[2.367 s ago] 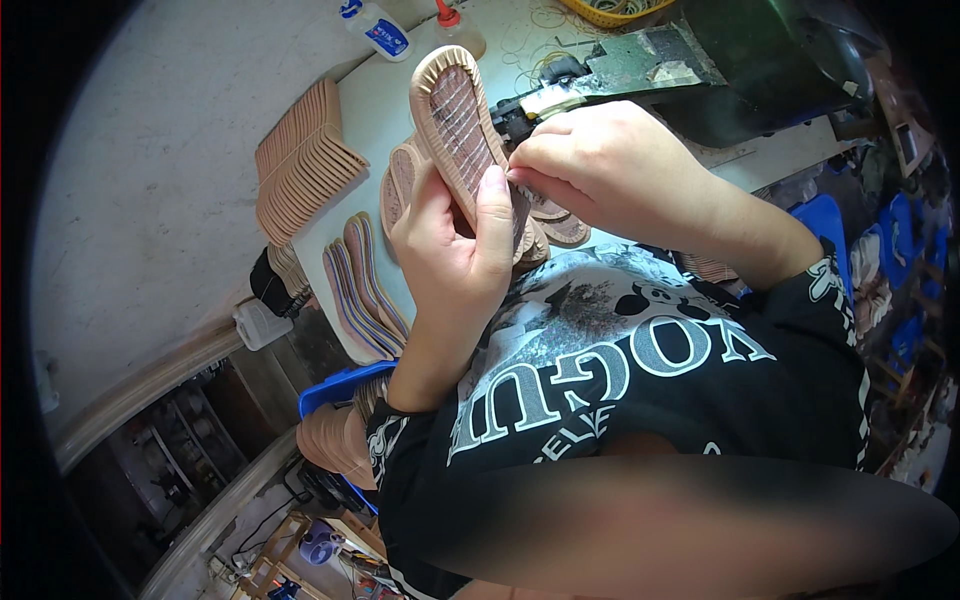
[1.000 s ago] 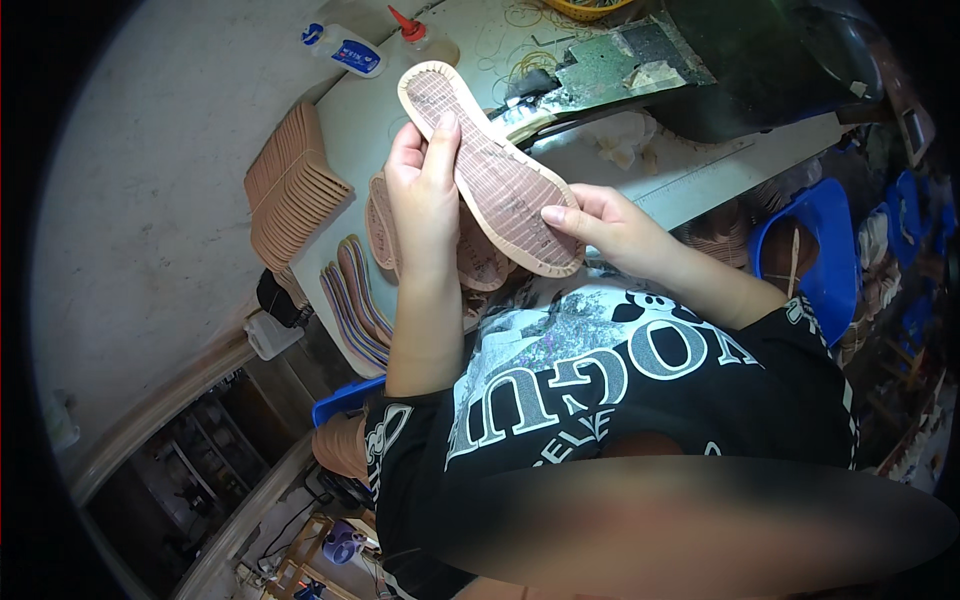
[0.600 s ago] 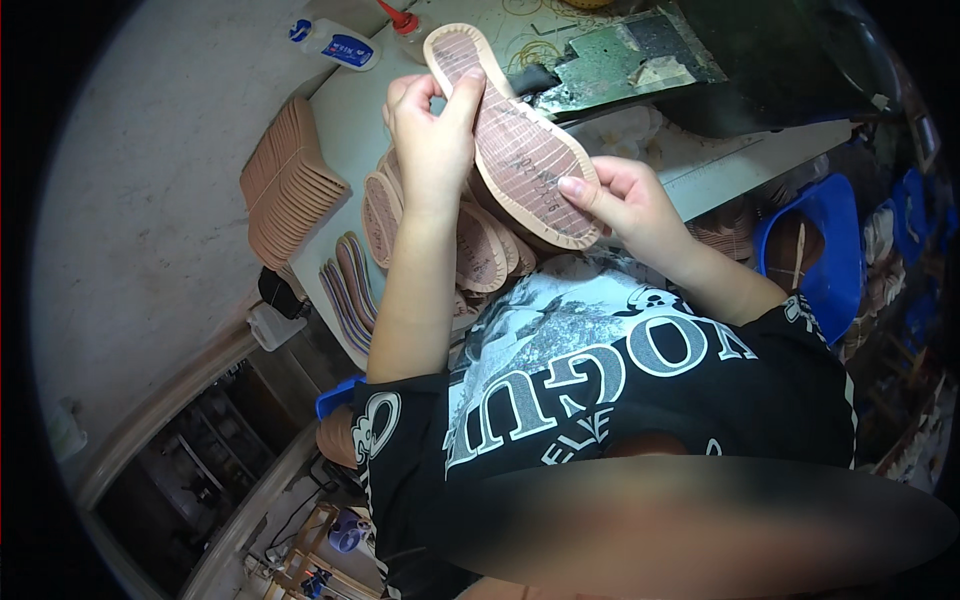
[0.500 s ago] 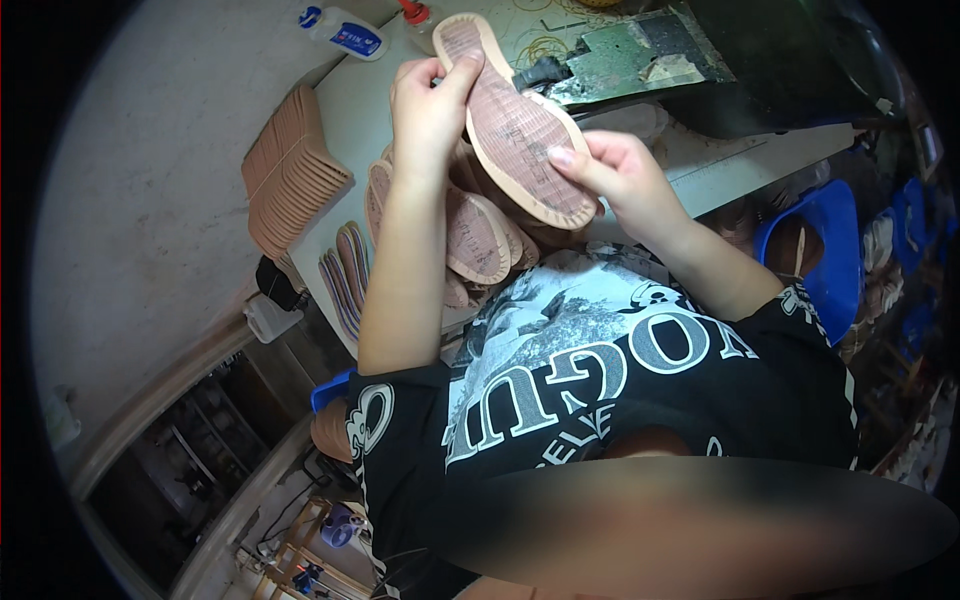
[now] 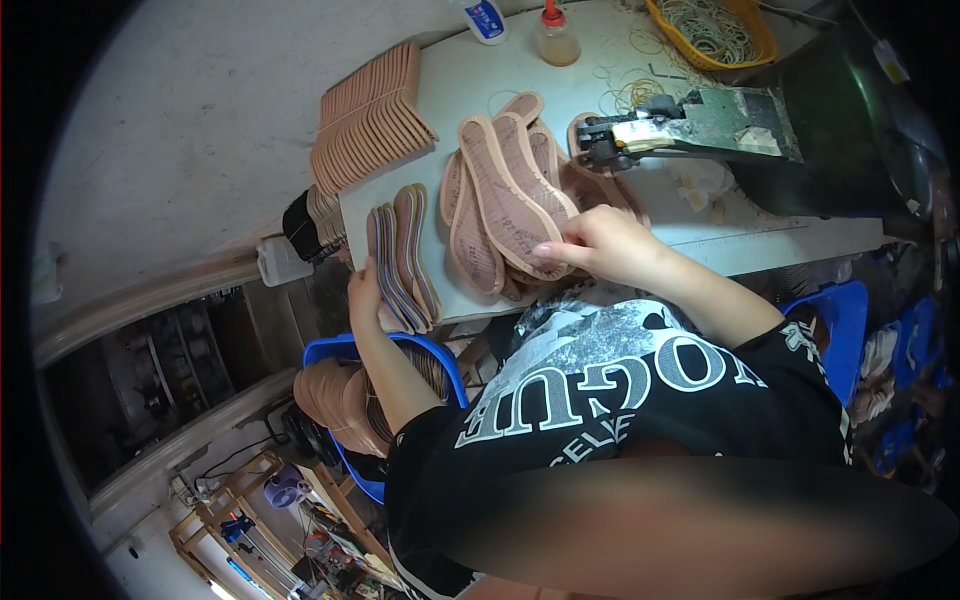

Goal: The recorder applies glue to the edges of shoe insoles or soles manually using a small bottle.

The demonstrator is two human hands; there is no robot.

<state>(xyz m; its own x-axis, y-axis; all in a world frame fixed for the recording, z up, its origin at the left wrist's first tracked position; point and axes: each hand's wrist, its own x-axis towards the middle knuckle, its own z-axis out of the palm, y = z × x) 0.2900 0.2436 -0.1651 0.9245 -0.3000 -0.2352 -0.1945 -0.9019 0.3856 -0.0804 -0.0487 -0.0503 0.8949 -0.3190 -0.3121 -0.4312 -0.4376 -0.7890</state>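
Observation:
My right hand (image 5: 605, 243) pinches the wide end of a tan insole (image 5: 508, 195), thumb on top. That insole lies over a loose pile of similar insoles (image 5: 475, 245) on the table, with its narrow end pointing away from me. My left hand (image 5: 367, 293) is at the near left side of a small stack of striped-edge insoles (image 5: 400, 250). Its fingers are mostly hidden, so I cannot tell whether they grip the stack. Beyond the pile, a machine arm (image 5: 700, 130) with a dark head reaches in from the right over another insole.
A long bundled row of insoles (image 5: 370, 120) stands at the table's back left. Behind are a red-capped bottle (image 5: 558, 42), a white bottle (image 5: 485, 20) and a yellow basket (image 5: 765, 45) of rubber bands. Blue bins (image 5: 460, 385) sit below the table's near edge.
The insole that both hands held up is lowered onto the pile, with my right hand still on it. My left hand has let go and moved left to the small stack. The view has shifted.

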